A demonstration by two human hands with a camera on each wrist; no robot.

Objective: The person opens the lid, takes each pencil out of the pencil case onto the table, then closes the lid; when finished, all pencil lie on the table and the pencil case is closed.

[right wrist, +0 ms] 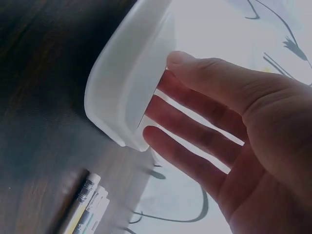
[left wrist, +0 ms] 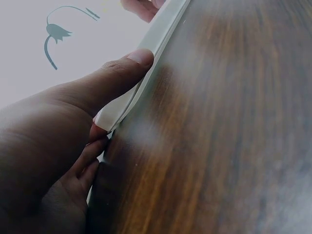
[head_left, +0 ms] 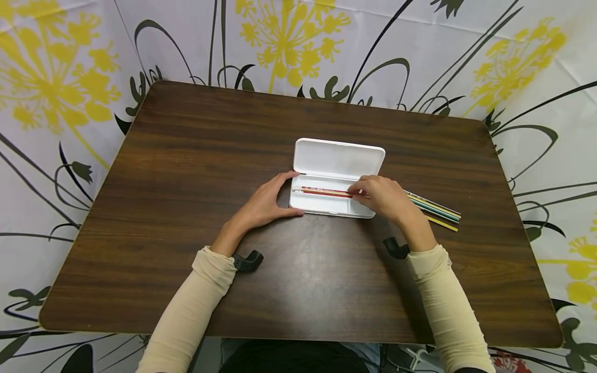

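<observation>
A white hinged pencil case [head_left: 317,206] stands with its lid [head_left: 339,158] raised at the back. Red and yellow pencils [head_left: 322,191] lie lengthwise inside it. My left hand [head_left: 263,204] grips the case's left end, thumb on the front wall and a finger at the back corner; the left wrist view shows the thumb [left wrist: 131,68] against the case wall. My right hand [head_left: 384,196] reaches over the right end, fingertips on the pencils. In the right wrist view its fingers [right wrist: 190,126] are fairly straight and dip behind the case wall, with the fingertips partly hidden.
Several pencils [head_left: 434,210], yellow, green and striped, lie on the table just right of the case, partly behind my right forearm. The brown wooden table [head_left: 210,150] meets flower-patterned white cloth [head_left: 186,31] at its back and sides.
</observation>
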